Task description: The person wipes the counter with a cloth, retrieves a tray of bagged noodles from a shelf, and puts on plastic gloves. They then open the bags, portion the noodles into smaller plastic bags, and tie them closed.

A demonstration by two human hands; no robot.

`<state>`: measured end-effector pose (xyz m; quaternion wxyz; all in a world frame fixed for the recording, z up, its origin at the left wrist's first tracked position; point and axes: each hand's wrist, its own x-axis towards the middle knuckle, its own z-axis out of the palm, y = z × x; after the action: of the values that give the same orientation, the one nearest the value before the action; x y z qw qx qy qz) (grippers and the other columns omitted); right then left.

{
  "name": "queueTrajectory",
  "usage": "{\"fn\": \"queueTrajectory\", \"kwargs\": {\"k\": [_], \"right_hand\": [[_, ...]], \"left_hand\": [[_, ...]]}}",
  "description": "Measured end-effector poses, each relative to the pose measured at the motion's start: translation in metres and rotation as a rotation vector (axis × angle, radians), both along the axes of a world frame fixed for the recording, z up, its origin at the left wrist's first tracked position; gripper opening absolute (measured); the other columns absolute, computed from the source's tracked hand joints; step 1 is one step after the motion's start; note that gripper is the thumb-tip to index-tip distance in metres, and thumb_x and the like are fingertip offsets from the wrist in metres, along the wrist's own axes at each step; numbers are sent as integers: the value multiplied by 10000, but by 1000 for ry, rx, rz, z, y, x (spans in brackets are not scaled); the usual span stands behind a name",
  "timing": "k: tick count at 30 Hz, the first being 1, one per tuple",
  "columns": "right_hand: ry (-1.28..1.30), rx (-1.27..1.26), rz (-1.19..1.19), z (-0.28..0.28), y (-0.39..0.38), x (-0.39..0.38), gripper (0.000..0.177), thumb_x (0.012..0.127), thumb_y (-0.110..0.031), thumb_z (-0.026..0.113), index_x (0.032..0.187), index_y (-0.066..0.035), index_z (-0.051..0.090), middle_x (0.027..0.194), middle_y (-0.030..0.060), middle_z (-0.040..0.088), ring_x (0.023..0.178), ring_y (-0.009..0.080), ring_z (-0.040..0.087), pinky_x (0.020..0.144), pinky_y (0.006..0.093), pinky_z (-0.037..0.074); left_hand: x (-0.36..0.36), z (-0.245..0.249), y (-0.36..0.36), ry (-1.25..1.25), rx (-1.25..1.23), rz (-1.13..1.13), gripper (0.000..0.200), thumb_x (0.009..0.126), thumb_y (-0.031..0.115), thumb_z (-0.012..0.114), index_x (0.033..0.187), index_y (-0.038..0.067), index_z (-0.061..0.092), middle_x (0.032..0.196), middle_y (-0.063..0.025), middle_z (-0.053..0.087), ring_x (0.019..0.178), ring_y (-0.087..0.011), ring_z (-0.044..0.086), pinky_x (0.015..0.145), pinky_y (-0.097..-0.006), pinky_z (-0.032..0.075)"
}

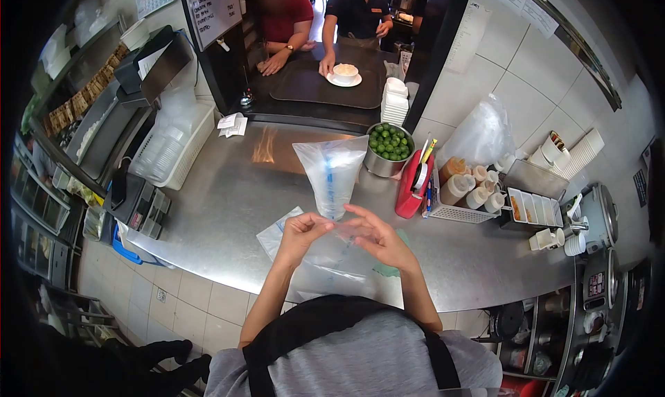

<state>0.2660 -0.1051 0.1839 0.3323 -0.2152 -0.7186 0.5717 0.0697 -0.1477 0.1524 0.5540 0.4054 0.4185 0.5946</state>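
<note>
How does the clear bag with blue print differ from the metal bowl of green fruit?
The clear bag is see-through, while the metal bowl is opaque. The bag tapers from a wide top to a narrow lower end; the bowl is squat and round. The bag shows blue print, whereas the bowl's visible wall looks plain. Both are at the metal counter.

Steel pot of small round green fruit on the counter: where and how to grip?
I'd cup the outer wall of the round steel pot below its rim, coming from the wearer's side. No handle shows, and the small round green fruit fills it to the rim. The upright red plastic dispenser crowds the right.
</note>
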Motion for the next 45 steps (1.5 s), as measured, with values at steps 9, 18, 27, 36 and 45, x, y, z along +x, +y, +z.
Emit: {"fn": "queueTrajectory", "kwargs": {"k": [9, 18, 27, 36, 45], "right_hand": [[-139, -439, 482, -32, 21, 7, 163, 765, -80, 685, 892, 2, 622, 746, 15, 557, 706, 81, 514, 591, 205, 387], [437, -775, 264, -49, 25, 7, 301, 886, -265, 539, 708, -24, 570, 633, 5, 503, 563, 99, 464, 565, 258, 407], [455, -339, -123, 29, 81, -7, 114, 864, -122, 569, 855, -10, 587, 706, 9, 572, 542, 50, 462, 449, 184, 345], [187, 208, -545, -43, 160, -63, 73, 810, -64, 560, 817, -28, 497, 641, -33, 487, 586, 48, 427, 534, 194, 352], [-251, 61, -512, -125, 158, -64, 369, 766, -186, 586, 1083, -7, 525, 950, 166, 616, 890, 288, 598, 779, 354, 464]], "left_hand": [[12, -5, -8, 33, 142, -48, 203, 870, 159, 565, 714, 33, 596, 616, -8, 556, 527, -75, 454, 511, -224, 368], [-11, -18, -1, -252, -290, -731, 278, 886, 250, 539, 749, 10, 564, 606, -27, 556, 506, -59, 506, 411, -213, 399], [-32, 76, 65, 300, 209, -141, 132, 822, 150, 623, 798, 20, 623, 714, -17, 603, 641, -89, 563, 573, -217, 427], [-36, 11, 136, 688, 280, 371, 82, 802, 101, 566, 860, 45, 552, 758, -70, 601, 711, -179, 595, 664, -297, 464], [-42, -83, 143, 343, -217, 209, 200, 861, 100, 407, 1047, 53, 464, 717, -73, 581, 477, -151, 549, 383, -244, 450]]}}
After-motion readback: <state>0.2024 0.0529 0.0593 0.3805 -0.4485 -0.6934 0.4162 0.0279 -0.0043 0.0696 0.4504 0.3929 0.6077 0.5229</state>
